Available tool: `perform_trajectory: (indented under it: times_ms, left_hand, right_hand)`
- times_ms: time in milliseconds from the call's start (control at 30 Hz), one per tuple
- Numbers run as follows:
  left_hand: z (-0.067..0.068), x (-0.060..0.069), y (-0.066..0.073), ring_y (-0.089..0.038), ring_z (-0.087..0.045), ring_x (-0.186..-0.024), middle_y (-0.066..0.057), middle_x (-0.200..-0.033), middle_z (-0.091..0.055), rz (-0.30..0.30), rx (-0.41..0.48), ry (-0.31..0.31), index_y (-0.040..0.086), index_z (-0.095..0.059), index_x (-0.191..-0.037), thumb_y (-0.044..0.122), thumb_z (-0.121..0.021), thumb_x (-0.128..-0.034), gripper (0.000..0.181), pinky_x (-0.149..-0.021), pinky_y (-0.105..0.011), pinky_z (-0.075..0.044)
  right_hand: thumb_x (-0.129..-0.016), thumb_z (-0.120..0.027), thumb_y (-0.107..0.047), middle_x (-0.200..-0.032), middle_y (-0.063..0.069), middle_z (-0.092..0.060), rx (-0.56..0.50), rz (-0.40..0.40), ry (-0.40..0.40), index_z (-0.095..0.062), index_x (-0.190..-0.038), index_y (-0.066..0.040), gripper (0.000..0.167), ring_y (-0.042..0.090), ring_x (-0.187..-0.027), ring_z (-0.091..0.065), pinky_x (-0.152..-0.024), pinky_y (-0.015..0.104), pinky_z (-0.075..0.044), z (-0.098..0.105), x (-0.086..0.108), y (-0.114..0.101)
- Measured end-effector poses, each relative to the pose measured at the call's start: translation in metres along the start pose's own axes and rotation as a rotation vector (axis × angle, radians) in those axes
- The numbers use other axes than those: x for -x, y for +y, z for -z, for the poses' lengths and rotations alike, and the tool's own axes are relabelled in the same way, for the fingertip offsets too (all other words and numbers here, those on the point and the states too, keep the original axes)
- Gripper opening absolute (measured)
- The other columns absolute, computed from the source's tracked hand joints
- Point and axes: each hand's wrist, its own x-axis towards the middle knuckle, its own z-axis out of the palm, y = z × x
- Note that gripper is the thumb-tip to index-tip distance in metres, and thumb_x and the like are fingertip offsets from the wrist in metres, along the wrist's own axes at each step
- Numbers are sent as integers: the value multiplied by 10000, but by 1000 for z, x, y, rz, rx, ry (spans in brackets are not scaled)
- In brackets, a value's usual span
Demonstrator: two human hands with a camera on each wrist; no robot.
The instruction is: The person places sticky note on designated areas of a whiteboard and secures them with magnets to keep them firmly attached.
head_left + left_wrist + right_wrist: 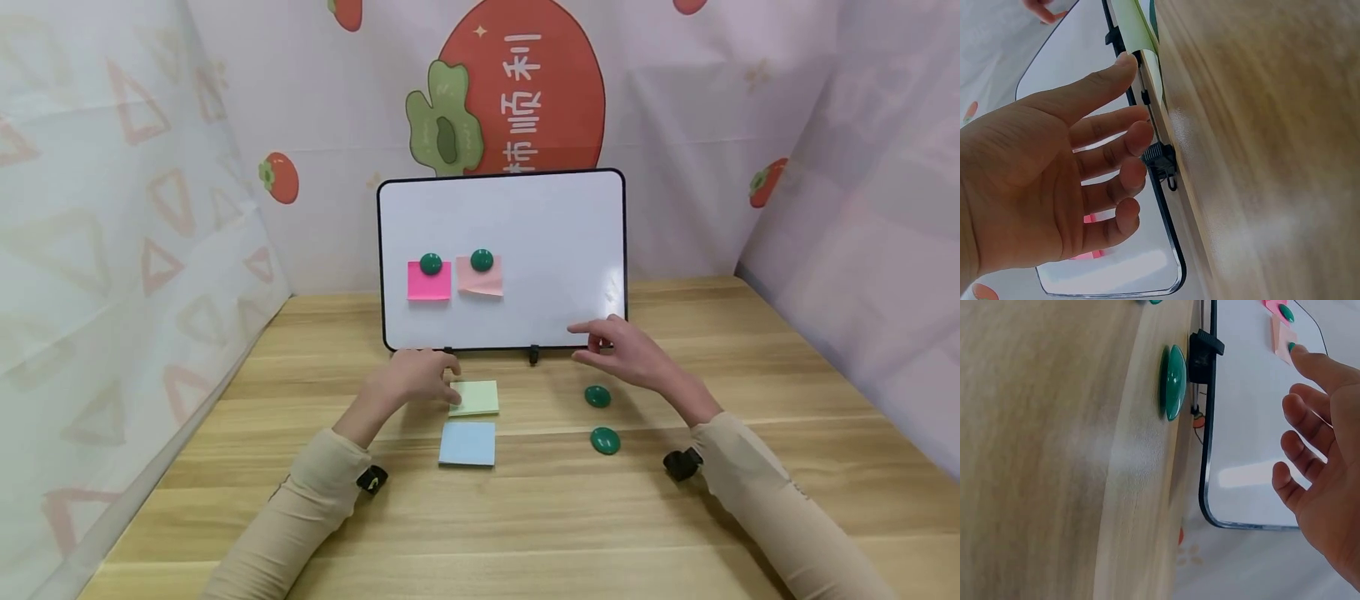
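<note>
My left hand (420, 375) is at the left edge of a pale green sticky-note pad (476, 397), fingers loosely bent. Its thumb tip meets the pad's corner in the left wrist view; whether it presses there I cannot tell. Nearer me lies a blue sticky-note pad (467, 444). My right hand (630, 350) hovers before the whiteboard's lower right corner, holding nothing, its fingers apart and slightly bent. Just below it on the table are a round green magnet (597, 396) and a second green magnet (605, 440).
The whiteboard (555, 250) stands upright at the back on black clips (534, 355). On it, one green magnet (431, 263) holds a bright pink note (429, 287), and another green magnet (482, 260) a pale pink note (483, 282). A printed curtain (690, 167) hangs behind.
</note>
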Motion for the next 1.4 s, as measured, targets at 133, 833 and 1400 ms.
perform_trajectory:
  times_ms: [133, 833, 1400]
  left_hand:
    - [-1, 2, 1, -177, -631, -975, 65, -1043, -704, 8, 10, -18, 252, -661, -1235, 510, -776, -806, 514, -862, -448, -471]
    - [-6, 0, -3, -138, -513, -720, 32, -789, -591, -8, 74, -52, 181, -623, -881, 422, -814, -796, 319, -648, -311, -384]
    - [-4, -3, -8, -95, -495, -580, 58, -633, -670, -69, 125, 7, 197, -649, -685, 381, -729, -895, 290, -557, -275, -334]
  right_hand:
    - [-907, -734, -259, -801, -42, -587, -68, -18, -72, -615, -1321, -31, 487, 128, -743, -492, -672, 266, -434, 1, 3, 4]
    - [-893, -747, -290, -809, -13, -550, -245, -111, -389, -590, -1357, -86, 530, 127, -724, -471, -642, 245, -389, 4, 15, 36]
    - [-852, -791, -250, -753, -17, -489, -322, -77, -481, -555, -1401, -88, 619, 105, -697, -454, -649, 237, -390, 4, 19, 57]
